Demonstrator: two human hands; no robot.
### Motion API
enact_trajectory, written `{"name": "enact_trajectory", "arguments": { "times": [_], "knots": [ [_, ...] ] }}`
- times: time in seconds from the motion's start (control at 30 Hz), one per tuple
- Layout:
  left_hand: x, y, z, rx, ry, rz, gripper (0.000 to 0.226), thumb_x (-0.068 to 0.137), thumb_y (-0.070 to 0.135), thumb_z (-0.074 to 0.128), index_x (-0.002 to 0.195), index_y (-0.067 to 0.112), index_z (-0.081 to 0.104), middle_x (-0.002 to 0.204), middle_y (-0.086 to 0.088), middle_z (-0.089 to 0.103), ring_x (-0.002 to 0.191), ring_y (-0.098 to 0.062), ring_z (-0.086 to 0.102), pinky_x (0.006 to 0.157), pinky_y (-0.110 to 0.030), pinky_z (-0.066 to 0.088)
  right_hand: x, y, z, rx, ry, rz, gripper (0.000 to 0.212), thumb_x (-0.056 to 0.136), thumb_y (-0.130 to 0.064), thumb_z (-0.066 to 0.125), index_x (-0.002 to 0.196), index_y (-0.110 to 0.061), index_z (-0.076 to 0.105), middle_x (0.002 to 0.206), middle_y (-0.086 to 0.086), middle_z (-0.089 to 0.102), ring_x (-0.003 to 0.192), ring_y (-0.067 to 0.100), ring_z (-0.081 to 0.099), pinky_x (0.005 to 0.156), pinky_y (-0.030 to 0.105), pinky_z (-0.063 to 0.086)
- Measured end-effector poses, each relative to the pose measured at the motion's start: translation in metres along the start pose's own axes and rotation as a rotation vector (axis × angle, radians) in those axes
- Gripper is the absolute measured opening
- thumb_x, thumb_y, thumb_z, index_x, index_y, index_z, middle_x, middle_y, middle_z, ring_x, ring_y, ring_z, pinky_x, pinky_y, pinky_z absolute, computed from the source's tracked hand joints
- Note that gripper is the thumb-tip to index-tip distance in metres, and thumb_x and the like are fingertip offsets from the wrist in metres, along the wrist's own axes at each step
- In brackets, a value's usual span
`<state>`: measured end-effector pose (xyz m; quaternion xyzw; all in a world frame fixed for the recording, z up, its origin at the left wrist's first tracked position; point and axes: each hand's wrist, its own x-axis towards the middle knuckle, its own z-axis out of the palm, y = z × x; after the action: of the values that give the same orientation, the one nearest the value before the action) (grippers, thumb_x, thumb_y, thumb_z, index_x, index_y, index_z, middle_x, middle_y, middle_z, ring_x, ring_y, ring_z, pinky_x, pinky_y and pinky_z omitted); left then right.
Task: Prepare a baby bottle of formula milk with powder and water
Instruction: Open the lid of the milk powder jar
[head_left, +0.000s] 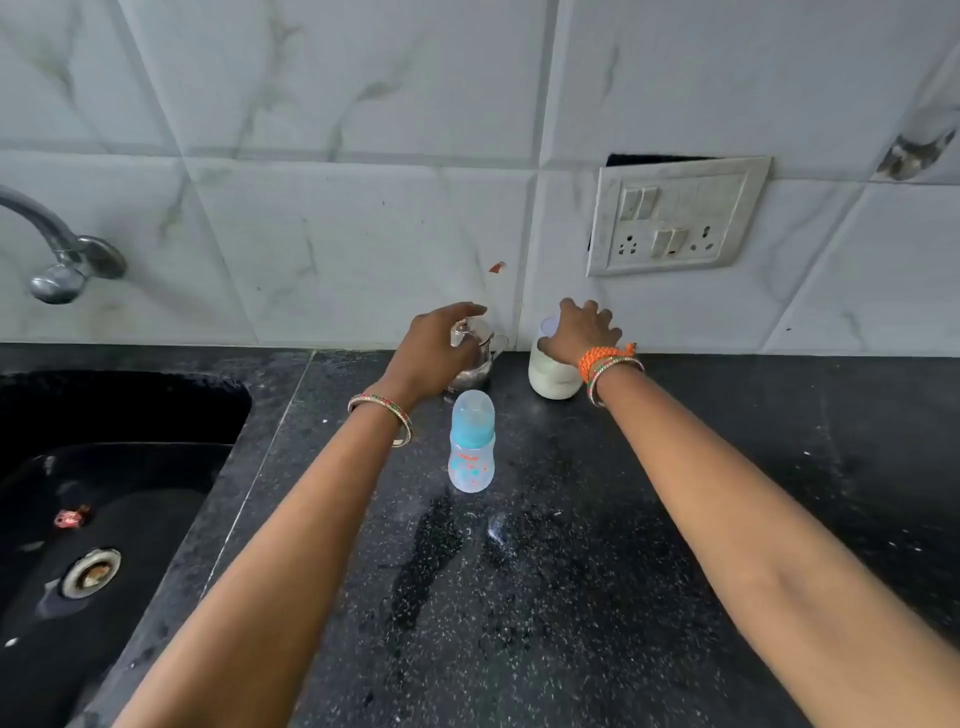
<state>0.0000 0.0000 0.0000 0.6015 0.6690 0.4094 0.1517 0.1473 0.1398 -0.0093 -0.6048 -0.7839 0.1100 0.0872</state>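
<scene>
A capped baby bottle (471, 447) with a blue collar and clear dome cap stands upright on the black counter (649, 545). Behind it, against the wall, stands a small lidded steel pot (480, 345); my left hand (436, 353) is curled around its left side, fingers over the lid. To the right stands a clear container of white powder (553, 376). My right hand (582, 332) lies on its rim with fingers spread over the top, hiding whether it has a lid.
A black sink (104, 519) with a drain and a small red scrap fills the left side, with a steel tap (57, 249) above it. A switch and socket plate (675, 218) hangs on the tiled wall. A wet patch (441, 551) lies in front of the bottle.
</scene>
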Motion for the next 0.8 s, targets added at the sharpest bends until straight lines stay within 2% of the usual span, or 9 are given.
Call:
{"name": "enact_trajectory", "arguments": {
  "times": [0.1, 0.17, 0.23, 0.43, 0.5, 0.57, 0.63, 0.7, 0.8],
  "knots": [
    [0.007, -0.008, 0.001, -0.013, 0.027, -0.035, 0.041, 0.087, 0.01, 0.052, 0.127, 0.015, 0.059, 0.126, -0.008, 0.063, 0.116, -0.027, 0.057, 0.093, -0.025, 0.041, 0.02, -0.001, 0.001, -0.076, -0.096, 0.021, 0.075, 0.081, -0.045, 0.064, 0.142, -0.019, 0.03, 0.146, 0.018, 0.03, 0.135, 0.042, 0.026, 0.109, 0.055, 0.02],
    [0.006, -0.011, 0.005, -0.02, 0.034, -0.059, 0.039, 0.087, 0.007, 0.051, 0.124, 0.014, 0.06, 0.118, -0.011, 0.066, 0.108, -0.037, 0.058, 0.087, -0.033, 0.047, 0.032, -0.001, 0.006, -0.069, -0.178, 0.011, 0.079, 0.08, -0.047, 0.064, 0.145, -0.022, 0.027, 0.148, 0.017, 0.029, 0.136, 0.042, 0.026, 0.109, 0.051, 0.022],
    [0.003, -0.015, 0.01, -0.031, 0.037, -0.057, 0.038, 0.086, 0.005, 0.051, 0.121, 0.013, 0.062, 0.115, -0.012, 0.067, 0.105, -0.038, 0.059, 0.083, -0.032, 0.047, 0.04, 0.002, 0.013, -0.069, -0.213, -0.022, 0.076, 0.08, -0.042, 0.066, 0.144, -0.022, 0.031, 0.145, 0.017, 0.035, 0.133, 0.04, 0.032, 0.106, 0.044, 0.029],
    [-0.008, -0.029, 0.004, -0.134, 0.076, -0.05, 0.038, 0.085, 0.0, 0.048, 0.114, 0.016, 0.065, 0.112, -0.003, 0.068, 0.098, -0.015, 0.062, 0.084, -0.025, 0.05, 0.014, -0.001, 0.006, 0.026, -0.113, -0.022, 0.063, 0.066, -0.026, 0.082, 0.123, -0.013, 0.057, 0.125, 0.013, 0.058, 0.115, 0.033, 0.053, 0.094, 0.038, 0.043],
    [-0.016, -0.029, 0.0, -0.191, 0.106, -0.046, 0.037, 0.086, -0.001, 0.048, 0.114, 0.015, 0.065, 0.106, 0.0, 0.067, 0.101, -0.011, 0.062, 0.078, -0.01, 0.048, -0.006, 0.005, 0.005, 0.075, -0.077, -0.027, 0.064, 0.063, -0.027, 0.083, 0.121, -0.013, 0.059, 0.124, 0.014, 0.058, 0.113, 0.035, 0.054, 0.091, 0.037, 0.044],
    [-0.031, -0.026, -0.002, -0.233, 0.164, -0.039, 0.035, 0.086, -0.001, 0.047, 0.113, 0.012, 0.064, 0.102, 0.0, 0.066, 0.085, -0.006, 0.06, 0.066, -0.003, 0.044, -0.031, 0.012, 0.002, 0.111, -0.043, -0.034, 0.065, 0.064, -0.034, 0.082, 0.122, -0.017, 0.057, 0.125, 0.014, 0.054, 0.113, 0.036, 0.052, 0.089, 0.037, 0.045],
    [-0.048, -0.021, -0.002, -0.282, 0.232, -0.032, 0.034, 0.085, 0.0, 0.048, 0.113, 0.009, 0.064, 0.101, -0.003, 0.066, 0.07, -0.001, 0.055, 0.058, -0.005, 0.041, -0.057, 0.015, -0.006, 0.095, -0.033, -0.044, 0.068, 0.063, -0.042, 0.08, 0.122, -0.021, 0.055, 0.125, 0.013, 0.052, 0.113, 0.036, 0.052, 0.089, 0.037, 0.047],
    [-0.069, -0.017, 0.003, -0.308, 0.279, -0.031, 0.03, 0.084, 0.003, 0.049, 0.11, 0.008, 0.063, 0.102, -0.002, 0.066, 0.074, 0.001, 0.056, 0.06, -0.006, 0.042, -0.085, 0.013, -0.014, 0.078, -0.085, -0.047, 0.067, 0.064, -0.044, 0.079, 0.121, -0.02, 0.055, 0.123, 0.012, 0.054, 0.109, 0.034, 0.055, 0.085, 0.038, 0.05],
    [-0.104, -0.009, 0.012, -0.297, 0.291, -0.016, 0.017, 0.082, 0.007, 0.053, 0.094, 0.01, 0.065, 0.086, -0.001, 0.066, 0.067, 0.002, 0.053, 0.06, -0.011, 0.042, -0.13, 0.007, -0.023, 0.043, -0.203, -0.065, 0.058, 0.066, -0.042, 0.079, 0.113, -0.015, 0.059, 0.113, 0.01, 0.061, 0.098, 0.029, 0.061, 0.071, 0.036, 0.052]
  ]
}}
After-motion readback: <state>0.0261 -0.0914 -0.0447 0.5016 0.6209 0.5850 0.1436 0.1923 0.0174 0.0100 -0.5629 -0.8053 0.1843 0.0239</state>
